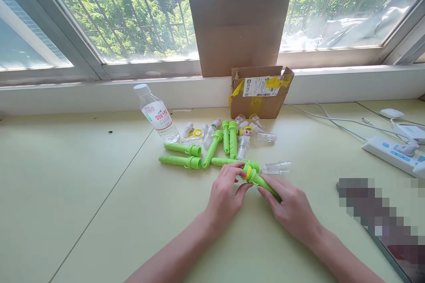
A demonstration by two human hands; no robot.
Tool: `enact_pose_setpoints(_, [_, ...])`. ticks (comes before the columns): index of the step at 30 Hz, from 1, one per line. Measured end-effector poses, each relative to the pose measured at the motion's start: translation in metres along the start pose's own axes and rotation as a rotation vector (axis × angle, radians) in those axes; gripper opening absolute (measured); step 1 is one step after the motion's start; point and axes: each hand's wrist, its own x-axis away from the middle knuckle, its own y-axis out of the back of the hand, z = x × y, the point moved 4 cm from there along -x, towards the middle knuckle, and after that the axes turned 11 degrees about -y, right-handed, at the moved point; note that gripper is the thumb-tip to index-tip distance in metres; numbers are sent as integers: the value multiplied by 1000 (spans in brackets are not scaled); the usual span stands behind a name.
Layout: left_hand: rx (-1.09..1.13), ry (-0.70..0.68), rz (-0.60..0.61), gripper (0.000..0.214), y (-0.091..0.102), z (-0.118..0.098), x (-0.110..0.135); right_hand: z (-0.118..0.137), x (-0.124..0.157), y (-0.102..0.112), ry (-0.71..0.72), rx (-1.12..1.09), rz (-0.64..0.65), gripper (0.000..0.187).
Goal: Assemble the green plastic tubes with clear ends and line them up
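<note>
My right hand grips a green plastic handle low over the pale green table. My left hand pinches the handle's ribbed end, where a yellow ring sits. Just beyond my hands lie several more green handles and several clear plastic tubes, with a loose yellow ring among them.
A water bottle lies tilted at the left of the pile. An open cardboard box stands against the window ledge. A white power strip with cables is at the right, and a blurred flat object lies at the near right.
</note>
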Motion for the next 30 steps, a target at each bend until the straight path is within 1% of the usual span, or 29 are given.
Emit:
enact_pose_setpoints(4, [-2, -17, 8, 8, 0, -1, 0, -4, 0, -1, -12, -27, -24, 30])
enact_pose_setpoints(8, [-18, -18, -9, 8, 1, -2, -1, -5, 2, -2, -42, -85, -11, 20])
enact_pose_setpoints(12, [-12, -4, -24, 9, 2, -2, -1, -3, 3, -2, -13, -131, -24, 22])
enact_pose_setpoints(15, [12, 4, -7, 12, 1, -2, -1, -5, 3, -3, -19, -156, -24, 23])
enact_pose_setpoints(18, [13, 3, 11, 14, 0, -1, 0, -6, 2, -3, -39, -190, -6, 24])
enact_pose_setpoints(23, [1, -11, 1, 12, 0, -1, 0, -4, 2, -3, -86, -233, 43, 24])
enact_pose_setpoints(30, [-2, -11, -2, 11, 1, -3, -1, -2, 3, -3, -158, -195, 98, 26])
